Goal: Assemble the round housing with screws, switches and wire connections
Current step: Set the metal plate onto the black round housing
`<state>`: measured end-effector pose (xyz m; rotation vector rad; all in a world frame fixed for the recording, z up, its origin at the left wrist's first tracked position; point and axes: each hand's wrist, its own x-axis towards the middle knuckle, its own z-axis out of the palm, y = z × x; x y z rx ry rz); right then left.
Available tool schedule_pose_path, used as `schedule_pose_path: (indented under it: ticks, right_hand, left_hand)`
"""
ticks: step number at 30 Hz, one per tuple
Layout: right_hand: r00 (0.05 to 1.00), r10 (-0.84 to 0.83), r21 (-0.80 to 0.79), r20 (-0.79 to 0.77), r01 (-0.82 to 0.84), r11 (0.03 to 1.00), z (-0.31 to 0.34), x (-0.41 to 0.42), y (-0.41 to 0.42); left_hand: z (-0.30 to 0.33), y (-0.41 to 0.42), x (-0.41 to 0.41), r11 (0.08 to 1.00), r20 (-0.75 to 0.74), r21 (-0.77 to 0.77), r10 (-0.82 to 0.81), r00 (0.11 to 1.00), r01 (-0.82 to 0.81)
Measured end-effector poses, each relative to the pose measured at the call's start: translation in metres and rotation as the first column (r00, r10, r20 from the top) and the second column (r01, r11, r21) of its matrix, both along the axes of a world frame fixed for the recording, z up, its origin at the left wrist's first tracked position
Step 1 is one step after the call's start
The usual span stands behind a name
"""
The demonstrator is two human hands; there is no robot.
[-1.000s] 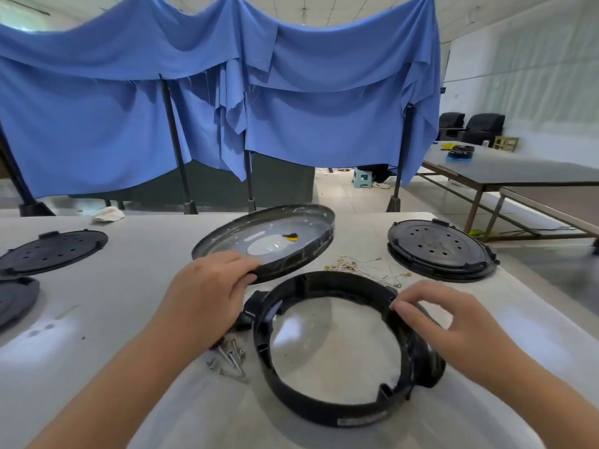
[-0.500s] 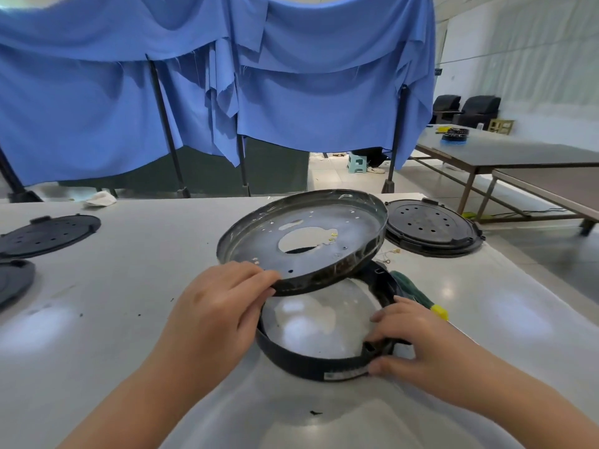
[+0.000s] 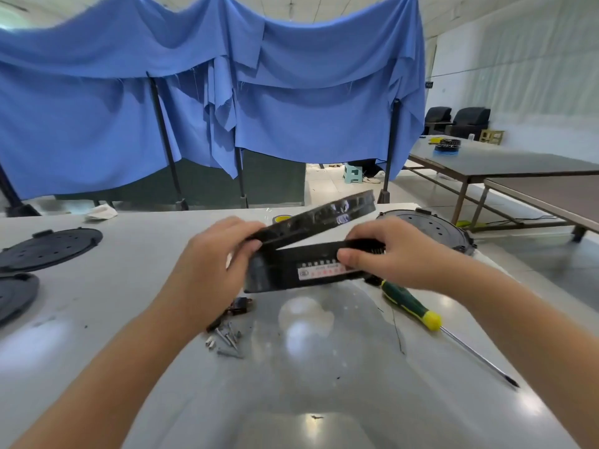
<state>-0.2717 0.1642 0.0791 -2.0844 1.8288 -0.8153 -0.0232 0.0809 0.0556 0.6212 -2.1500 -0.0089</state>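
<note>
left hand (image 3: 210, 270) grips tilted metal pan (image 3: 319, 217), right hand (image 3: 385, 254) pinches black ring (image 3: 291, 270) (both off the counter (image 3: 97, 319)), likely to seat them.

Workshop, worktables (image 3: 486, 163), screwdriver (image 3: 411, 306), screws (image 3: 227, 338)

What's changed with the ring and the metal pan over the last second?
The black ring, flat on the table a second ago, is now lifted and gripped by the right hand. The left hand has carried the metal pan over and tilts it onto the ring's top edge. The screws and perforated disc stayed put.
</note>
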Motion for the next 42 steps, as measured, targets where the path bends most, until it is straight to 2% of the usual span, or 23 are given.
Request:
schedule_pose_path:
  ticks: [5, 12, 20, 22, 25, 29, 32, 35, 38, 42]
  right_hand:
    - [0.998, 0.003, 0.106, -0.064, 0.003, 0.994, 0.032, 0.000, -0.020]
    - [0.996, -0.051, 0.157, -0.068, 0.061, 0.986, 0.053, 0.000, -0.032]
    - [0.996, -0.074, 0.185, -0.056, 0.083, 0.979, 0.056, -0.002, -0.040]
    - [0.997, -0.065, 0.172, -0.038, 0.070, 0.983, 0.055, -0.002, -0.039]
    - [0.995, -0.048, 0.106, -0.092, 0.057, 0.993, 0.046, 0.001, -0.030]
    - [0.998, 0.026, 0.058, -0.065, -0.022, 0.998, 0.015, 0.006, -0.007]
    - [0.997, 0.036, 0.052, -0.069, -0.033, 0.998, -0.013, 0.008, 0.013]
    - [0.997, 0.036, -0.032, -0.067, -0.038, 0.999, -0.038, 0.007, 0.029]
    - [0.998, 0.044, -0.093, -0.045, -0.048, 0.994, -0.060, 0.004, 0.039]
    - [0.998, 0.064, -0.079, -0.010, -0.065, 0.995, -0.081, 0.001, 0.048]
  left_hand:
    - [0.021, -0.016, -0.005, 0.990, 0.033, 0.138, -0.002, 0.999, -0.003]
    - [0.035, -0.029, -0.012, 0.955, 0.047, 0.295, 0.004, 0.999, -0.017]
    - [0.034, -0.035, -0.016, 0.961, 0.044, 0.276, 0.017, 0.999, -0.029]
    - [0.033, -0.034, -0.015, 0.960, 0.041, 0.278, 0.018, 0.999, -0.029]
    - [0.030, -0.028, -0.013, 0.962, 0.027, 0.273, 0.006, 1.000, -0.013]
    - [0.019, -0.009, -0.008, 0.968, 0.029, 0.247, -0.044, 0.999, 0.036]
    - [0.005, 0.008, -0.004, 0.983, 0.057, 0.163, -0.091, 0.994, 0.081]
    - [-0.009, 0.021, -0.001, 0.987, 0.098, 0.114, -0.129, 0.987, 0.117]
    - [-0.023, 0.030, 0.000, 0.986, 0.106, 0.095, -0.147, 0.983, 0.137]
    - [-0.042, 0.042, 0.000, 0.983, 0.104, 0.126, -0.148, 0.983, 0.135]
